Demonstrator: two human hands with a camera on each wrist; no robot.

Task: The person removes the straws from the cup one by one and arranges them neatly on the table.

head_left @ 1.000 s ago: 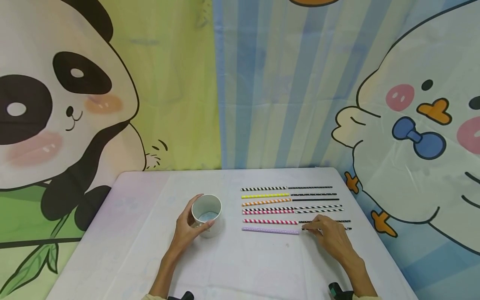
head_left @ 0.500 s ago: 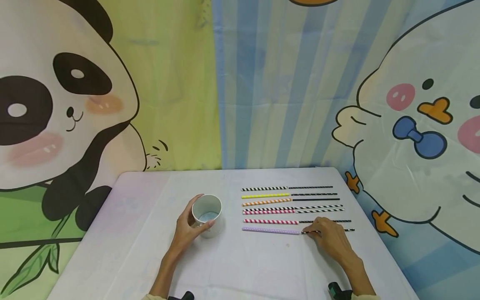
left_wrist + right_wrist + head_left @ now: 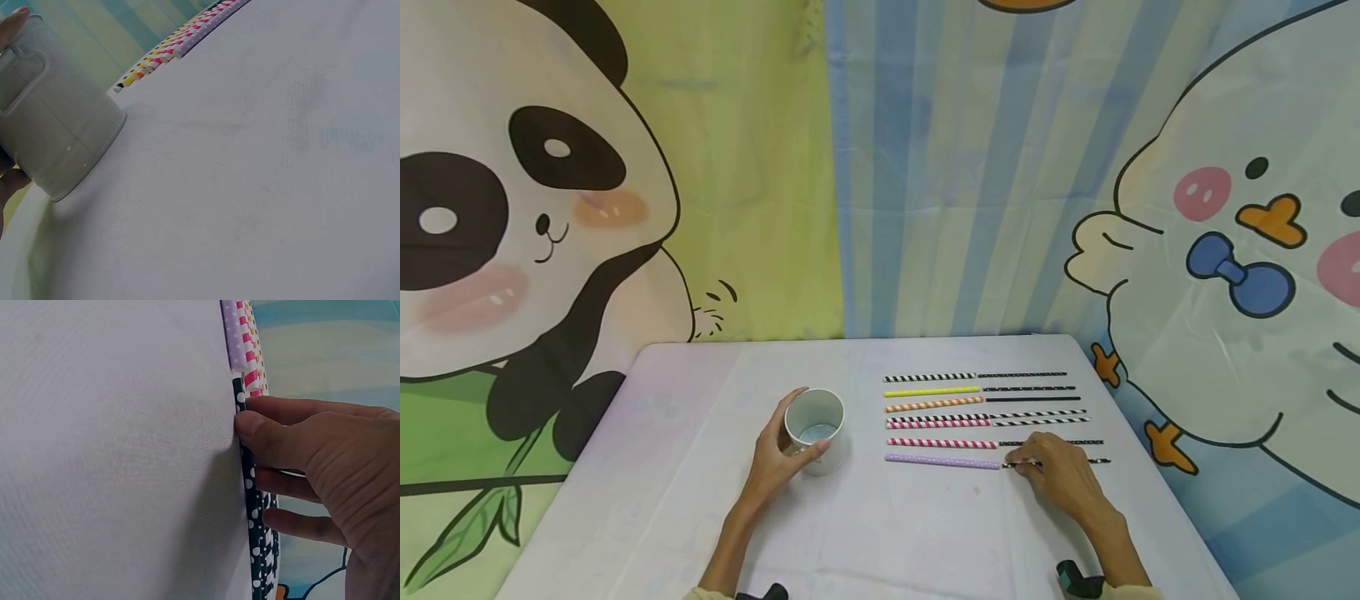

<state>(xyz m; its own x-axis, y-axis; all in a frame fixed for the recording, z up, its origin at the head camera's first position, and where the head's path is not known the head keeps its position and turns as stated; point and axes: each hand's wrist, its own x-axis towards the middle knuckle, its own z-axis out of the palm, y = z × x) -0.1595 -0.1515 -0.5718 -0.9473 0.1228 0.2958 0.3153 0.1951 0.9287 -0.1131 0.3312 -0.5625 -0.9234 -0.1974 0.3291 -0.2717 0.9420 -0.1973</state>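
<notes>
My left hand [image 3: 775, 454] grips a whitish mug [image 3: 815, 410] on the left of the paper straws, fingers round its far side and thumb at the near side. In the left wrist view the mug's handle [image 3: 42, 69] shows beside the fingers. My right hand [image 3: 1060, 471] pinches a black straw with white dots [image 3: 252, 519] near its left end, between thumb and index finger. That straw lies on the table, almost in line with a lavender dotted straw [image 3: 942, 461], a small gap between their ends. In the head view the right hand covers the dotted straw's middle.
Beyond the lavender straw lie pink-striped [image 3: 942, 443], orange-striped [image 3: 934, 405], yellow [image 3: 931, 392] and black-and-white straws [image 3: 929, 378] in a row. Several dark straws [image 3: 1028, 388] continue that row on the right. The white-covered table [image 3: 880, 533] ends at a cartoon curtain [image 3: 925, 208].
The black dotted straw has shifted slightly to the right and towards me under my right hand, mostly in the first half second. My left hand and the mug have stayed put.
</notes>
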